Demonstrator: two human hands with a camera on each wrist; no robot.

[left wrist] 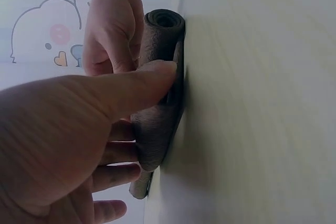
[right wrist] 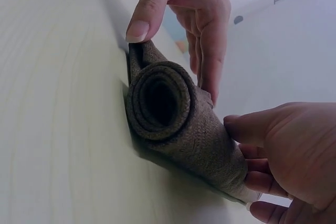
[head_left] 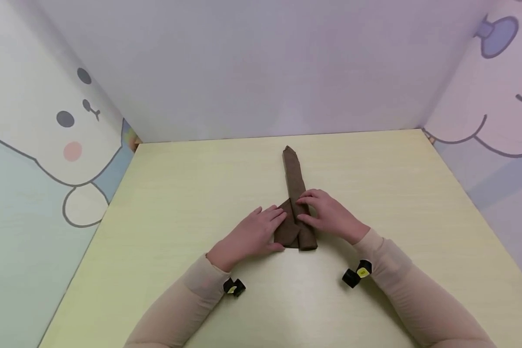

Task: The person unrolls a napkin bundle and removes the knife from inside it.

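Observation:
A dark brown cloth [head_left: 293, 179], partly rolled into a long tube, lies on the table with a flat folded flap [head_left: 287, 231] on its left side. My left hand [head_left: 254, 234] rests on that flap with fingers extended, its thumb at the near edge. Over the tube's right side reaches my right hand [head_left: 330, 215], thumb and fingertips touching the roll. The right wrist view shows the roll's spiral end [right wrist: 160, 103] facing the camera, with the right fingers [right wrist: 260, 166] lying loosely along its side. In the left wrist view, the left thumb [left wrist: 142, 85] crosses in front of the cloth.
The pale wood-grain table [head_left: 178, 183] surrounds the cloth. A plain light wall [head_left: 265, 72] stands along its far edge, and panels with cartoon animals [head_left: 82, 159] border both sides. Small black devices [head_left: 351, 278] are strapped at both wrists.

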